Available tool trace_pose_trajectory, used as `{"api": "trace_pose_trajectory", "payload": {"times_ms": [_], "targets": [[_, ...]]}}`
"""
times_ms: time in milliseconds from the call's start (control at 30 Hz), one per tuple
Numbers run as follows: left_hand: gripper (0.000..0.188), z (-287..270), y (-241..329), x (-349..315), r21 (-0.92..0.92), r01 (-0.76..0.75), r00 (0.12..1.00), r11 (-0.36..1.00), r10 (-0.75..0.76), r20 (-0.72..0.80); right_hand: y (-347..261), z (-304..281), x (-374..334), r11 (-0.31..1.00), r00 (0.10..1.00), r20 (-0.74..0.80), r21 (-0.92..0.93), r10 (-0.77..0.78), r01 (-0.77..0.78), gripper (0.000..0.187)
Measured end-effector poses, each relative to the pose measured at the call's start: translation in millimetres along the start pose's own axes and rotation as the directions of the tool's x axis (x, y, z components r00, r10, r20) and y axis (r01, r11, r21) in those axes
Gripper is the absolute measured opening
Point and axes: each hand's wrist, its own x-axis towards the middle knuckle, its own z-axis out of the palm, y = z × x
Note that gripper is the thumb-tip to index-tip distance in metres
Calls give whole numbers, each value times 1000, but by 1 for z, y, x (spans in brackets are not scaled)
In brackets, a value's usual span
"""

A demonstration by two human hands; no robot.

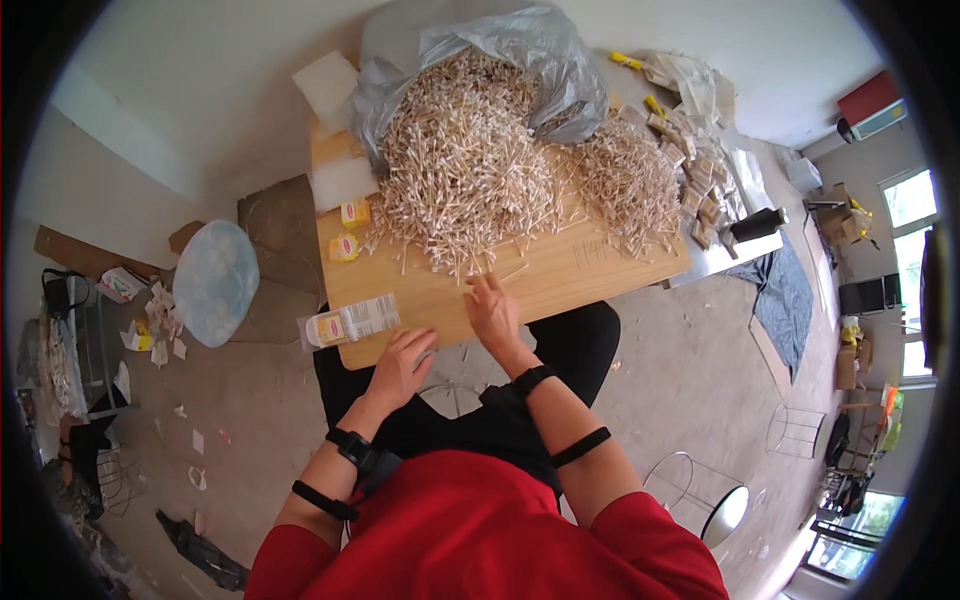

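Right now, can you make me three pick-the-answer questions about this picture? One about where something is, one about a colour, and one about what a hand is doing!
1. Where is the big heap of cotton swabs?
A. On the wooden table
B. On the floor
C. On the round stool

2. What colour is the person's top?
A. Blue
B. Red
C. Green

3. What is the right hand doing?
A. Gripping a cup
B. Hanging off the table
C. Lying on the table with fingers stretched toward the swabs

Answers:
1 A, the heap spills from a grey plastic bag onto the tabletop.
2 B, the sleeves and chest at the bottom are red.
3 C, its fingers point at the heap's edge and hold nothing, while the left hand rests at the table's near edge.
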Motion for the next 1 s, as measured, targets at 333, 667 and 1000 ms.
{"api": "trace_pose_trajectory", "payload": {"times_ms": [333, 667, 1000], "targets": [[70, -2, -21, 141, 295, 119, 959, 948, -33, -282, -5, -36, 99, 907, 964, 143, -331, -223, 259, 55], [63, -16, -30, 202, 532, 142, 989, 835, -94, -116, 36, -40, 139, 926, 986, 150, -357, -73, 123, 55], [48, -27, -27, 208, 572, 85, 994, 816, -111, 11, 57, -50, 137, 870, 979, 95, -481, 179, -112, 53]]}}
